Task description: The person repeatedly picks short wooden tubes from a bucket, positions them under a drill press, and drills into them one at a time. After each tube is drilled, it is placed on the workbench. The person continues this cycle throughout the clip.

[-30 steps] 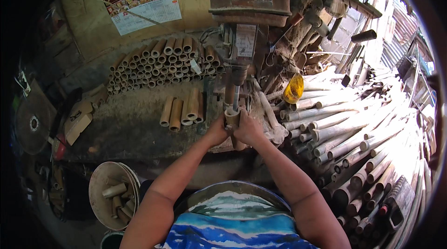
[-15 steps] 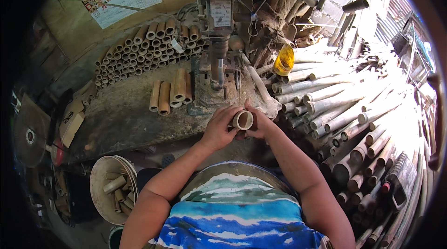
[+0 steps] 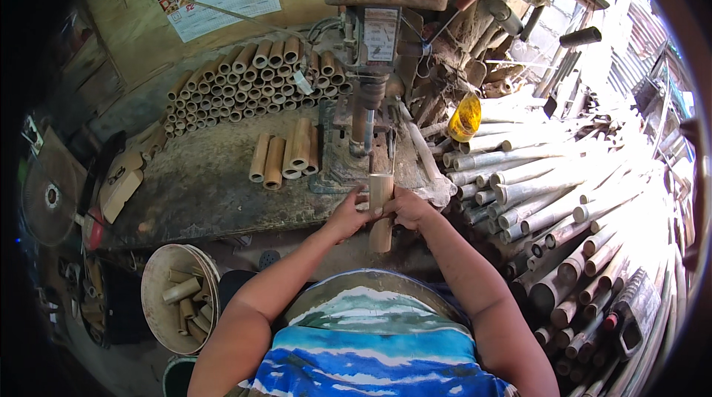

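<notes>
A short bamboo tube (image 3: 381, 235) is held between my two hands in front of the drill press (image 3: 380, 35). Its length runs away from me, with the far end close below the drill chuck and a thin rod. My left hand (image 3: 348, 216) grips the tube's left side with thumb and fingers. On the opposite side, my right hand (image 3: 409, 209) presses its fingers against the tube. Several cut bamboo tubes (image 3: 273, 162) lie on the workbench (image 3: 200, 193), just left of the machine's dusty metal base (image 3: 335, 174).
Behind them, many bamboo tubes are stacked (image 3: 256, 85) against the wall. A bucket (image 3: 159, 315) with bamboo pieces stands lower left. Long bamboo poles (image 3: 534, 197) fill the right side, a yellow container (image 3: 465, 118) above them. A fan (image 3: 52, 197) stands far left.
The bamboo tube has turned: its open end faced me before, and now its side shows lengthwise. Both hands have shifted their hold along its sides. The whole view has moved slightly.
</notes>
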Available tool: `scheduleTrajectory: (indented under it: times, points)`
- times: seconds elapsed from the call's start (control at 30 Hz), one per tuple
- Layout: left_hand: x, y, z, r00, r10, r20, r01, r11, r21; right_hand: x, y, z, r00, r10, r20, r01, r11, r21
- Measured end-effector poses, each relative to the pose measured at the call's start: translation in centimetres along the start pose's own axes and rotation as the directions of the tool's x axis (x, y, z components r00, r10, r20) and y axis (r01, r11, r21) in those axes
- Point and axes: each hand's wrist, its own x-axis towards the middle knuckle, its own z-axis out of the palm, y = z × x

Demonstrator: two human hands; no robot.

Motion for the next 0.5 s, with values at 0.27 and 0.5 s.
scheduleTrajectory:
  times: [0.27,0.5]
  points:
    - [2.8,-0.4,-0.9,0.965,0.253,0.068,-0.262,0.944,0.200,3.4,-1.8,1.5,0.949,-0.125,-0.290,-0.028,0.882,-0.470]
    - [3.6,3.3,-1.7,0.882,0.457,-0.119,-0.405,0.862,0.306,4.1,-5.4,4.1,0.872,-0.417,-0.257,0.106,0.673,-0.732]
